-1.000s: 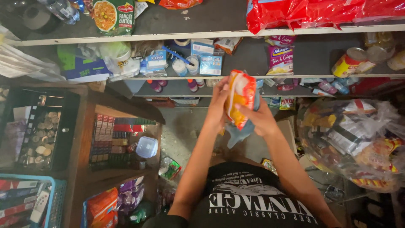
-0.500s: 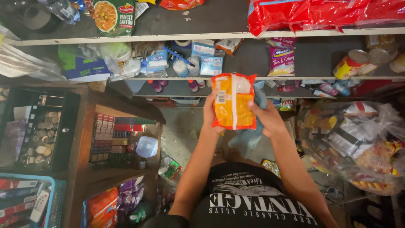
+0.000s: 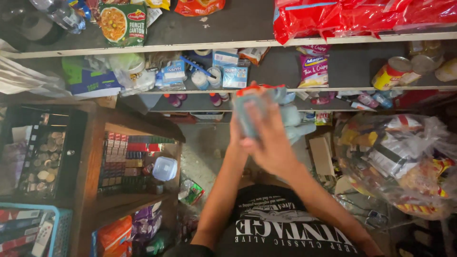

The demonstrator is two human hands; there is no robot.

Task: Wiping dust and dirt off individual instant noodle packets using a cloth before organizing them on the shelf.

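In the middle of the frame, a little above centre, a flat packet (image 3: 259, 112) is held up in front of the shelves, blurred with motion; its top edge shows orange-red and the face toward the camera looks pale blue-grey. Both hands are on it. The right hand (image 3: 271, 143) lies across the near face, fingers (image 3: 285, 116) wrapped closed around its right side. The left hand (image 3: 236, 135) is mostly hidden behind the packet and the other hand, so I cannot tell how far its fingers are closed, only that it presses against the left edge.

Behind the packet, a grey shelf (image 3: 342, 71) carries a purple snack bag (image 3: 313, 70), small blue boxes (image 3: 235, 76) and a tin can (image 3: 391, 74) at the upper right. Red bags (image 3: 362, 16) line the top shelf. At lower right sits a clear plastic bag of goods (image 3: 395, 162); at left, a wooden cabinet (image 3: 95, 157) with a coin tray (image 3: 40, 157).

The packet looks slick and is moving quickly, so it could slip and drop to the cluttered floor, or swing into the small boxes at the shelf edge and knock them off.
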